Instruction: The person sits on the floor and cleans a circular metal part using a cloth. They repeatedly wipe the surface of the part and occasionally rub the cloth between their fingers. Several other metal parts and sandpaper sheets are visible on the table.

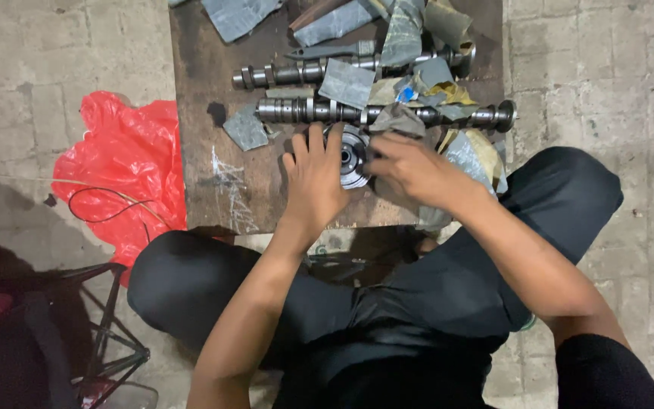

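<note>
Round metal part [351, 155]: both hands seemingly gripping it

Round metal part [351, 155] half hidden under both hands, sandpaper sheets [240, 15] cropped at top edge

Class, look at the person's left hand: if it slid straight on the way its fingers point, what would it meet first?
The left hand points up the board. Just beyond its fingertips lies the nearer camshaft, so that would likely be met first, though height above the board is hard to judge.
</note>
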